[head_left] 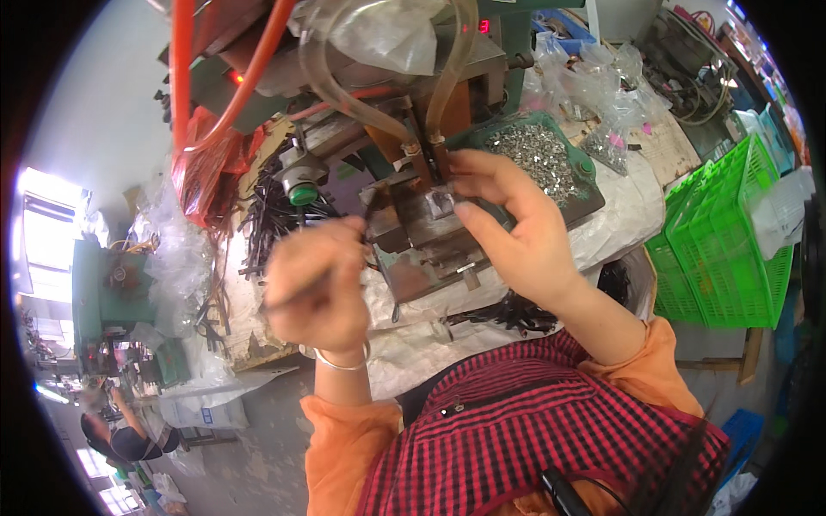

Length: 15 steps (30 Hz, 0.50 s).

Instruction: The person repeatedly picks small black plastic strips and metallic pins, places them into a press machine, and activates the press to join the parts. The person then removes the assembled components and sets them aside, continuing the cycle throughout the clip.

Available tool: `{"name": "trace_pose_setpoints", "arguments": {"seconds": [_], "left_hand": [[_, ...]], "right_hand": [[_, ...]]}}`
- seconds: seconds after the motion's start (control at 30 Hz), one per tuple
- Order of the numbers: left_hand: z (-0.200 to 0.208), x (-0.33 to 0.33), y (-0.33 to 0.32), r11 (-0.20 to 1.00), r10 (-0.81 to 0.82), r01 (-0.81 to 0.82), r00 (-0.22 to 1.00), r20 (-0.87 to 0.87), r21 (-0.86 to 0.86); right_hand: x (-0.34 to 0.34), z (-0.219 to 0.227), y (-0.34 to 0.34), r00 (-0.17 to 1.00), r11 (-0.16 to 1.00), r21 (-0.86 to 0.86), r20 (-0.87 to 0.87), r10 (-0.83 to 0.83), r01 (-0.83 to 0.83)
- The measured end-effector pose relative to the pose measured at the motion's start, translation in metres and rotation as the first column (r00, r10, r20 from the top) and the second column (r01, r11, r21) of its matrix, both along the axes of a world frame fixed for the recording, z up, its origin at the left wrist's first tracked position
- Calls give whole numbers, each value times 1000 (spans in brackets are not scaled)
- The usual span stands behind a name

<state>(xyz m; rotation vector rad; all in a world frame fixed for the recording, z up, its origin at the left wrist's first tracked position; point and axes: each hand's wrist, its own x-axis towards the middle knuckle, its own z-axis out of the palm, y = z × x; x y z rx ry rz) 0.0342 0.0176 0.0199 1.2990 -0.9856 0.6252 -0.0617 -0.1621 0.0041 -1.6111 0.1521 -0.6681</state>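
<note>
While two hoses [453, 69] crowded in above the block [413, 225], what looked like a small piece [440, 203] lay on it beside the right hand [514, 225], its grip spread. Blur hid the grip of the left hand [318, 288]; I couldn't tell its state. Black strips [261, 230] lay beyond. On the worktop [638, 205], a tray [588, 199] held metal bits [533, 155].

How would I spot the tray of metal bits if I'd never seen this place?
Start at the big machine at the top of the view. Toward the right from there, just beyond the person's right hand, lies a low green tray. Unlike the tall, bright green crate farther right, it is shallow and heaped with small, shiny silver bits.
</note>
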Motion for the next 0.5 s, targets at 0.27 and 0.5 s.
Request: {"name": "trace_pose_setpoints", "arguments": {"seconds": [0.27,0.5], "left_hand": [[-38,-20,-35,925,-41,-150,873,485,349],[-50,-17,-37,930,-33,-146,881,472,337]], "right_hand": [[-20,-105,-113,824,360,-876,70,-563,321],[-3,-101,-126,838,615,-674,10,-546,409]]}}
